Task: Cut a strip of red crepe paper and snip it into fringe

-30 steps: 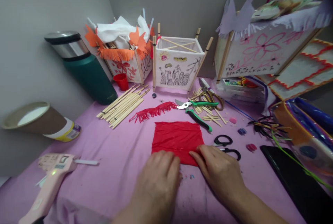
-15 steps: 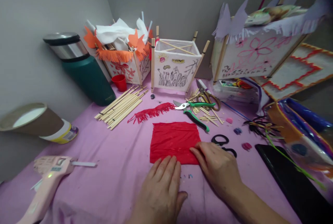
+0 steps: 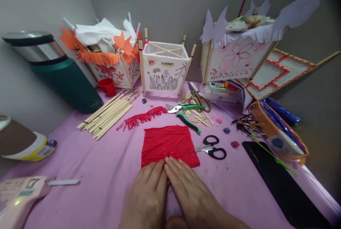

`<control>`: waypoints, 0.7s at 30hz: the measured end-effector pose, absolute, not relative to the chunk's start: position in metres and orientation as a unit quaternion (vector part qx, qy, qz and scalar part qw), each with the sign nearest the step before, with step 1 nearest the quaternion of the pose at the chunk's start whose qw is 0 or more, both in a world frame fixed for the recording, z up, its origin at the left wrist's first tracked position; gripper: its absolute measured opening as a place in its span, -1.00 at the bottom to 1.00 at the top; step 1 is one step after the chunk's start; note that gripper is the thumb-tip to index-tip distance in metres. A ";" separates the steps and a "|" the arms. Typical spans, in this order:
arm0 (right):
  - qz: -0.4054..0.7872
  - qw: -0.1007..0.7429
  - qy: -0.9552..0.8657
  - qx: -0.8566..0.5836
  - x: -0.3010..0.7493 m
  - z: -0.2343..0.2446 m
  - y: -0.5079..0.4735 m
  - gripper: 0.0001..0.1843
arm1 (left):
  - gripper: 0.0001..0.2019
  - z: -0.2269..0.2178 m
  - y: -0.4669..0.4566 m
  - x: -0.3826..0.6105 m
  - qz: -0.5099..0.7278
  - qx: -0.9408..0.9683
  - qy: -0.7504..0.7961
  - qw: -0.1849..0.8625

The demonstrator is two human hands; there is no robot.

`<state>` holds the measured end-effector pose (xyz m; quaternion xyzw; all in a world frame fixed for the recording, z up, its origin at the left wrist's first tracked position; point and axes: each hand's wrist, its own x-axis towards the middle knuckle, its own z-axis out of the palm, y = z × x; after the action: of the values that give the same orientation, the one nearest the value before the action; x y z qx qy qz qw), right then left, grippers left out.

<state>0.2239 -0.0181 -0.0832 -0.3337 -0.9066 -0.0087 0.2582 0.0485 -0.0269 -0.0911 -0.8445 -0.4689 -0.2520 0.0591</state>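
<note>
Both hands flat, side by side — the left hand (image 3: 149, 195) and the right hand (image 3: 188, 191) lie open, palms down, holding nothing, with the fingertips (image 3: 160, 164) pressing on the near edge of the red paper (image 3: 167, 143). The index fingers touch each other in the middle of that edge. The paper lies flat on the pink cloth (image 3: 106, 172), roughly square, slightly creased, right in front of the person.

As I judge it, this is a press along the near edge, and doing it well means even weight from both hands, sliding outward from the centre toward the two corners so no wrinkle gets trapped. The paper looks thin, so light, steady pressure rather than a drag — a drag could tear it or shove it up the cloth.

Around it: black scissors (image 3: 211, 147) just beside the paper's right edge, close enough to catch a sliding right hand. A red fringe (image 3: 142, 117) lies just beyond the far edge, green pruners (image 3: 186, 113) near that, a bundle of sticks (image 3: 108, 113) off to the left. A glue gun (image 3: 18, 197) sits well apart at the left.
</note>
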 end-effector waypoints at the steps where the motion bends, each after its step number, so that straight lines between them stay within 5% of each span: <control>1: -0.009 0.237 -0.910 -0.340 0.226 -0.087 -0.018 -0.11 | -0.66 -0.091 -0.027 0.048 -0.246 -0.847 -0.466 0.067; 12: -0.042 0.147 -0.904 -0.399 0.248 -0.090 -0.012 -0.06 | -0.61 -0.068 -0.039 0.029 -0.167 -0.784 -0.584 0.128; 21: -0.071 0.174 -0.909 -0.371 0.251 -0.102 -0.011 -0.15 | -0.32 -0.094 -0.033 0.068 -0.207 -0.863 -0.459 0.040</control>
<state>0.2507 -0.0108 -0.1016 -0.3708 -0.9094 -0.0715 0.1741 0.0683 -0.0331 -0.0935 -0.8629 -0.4591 -0.2072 0.0400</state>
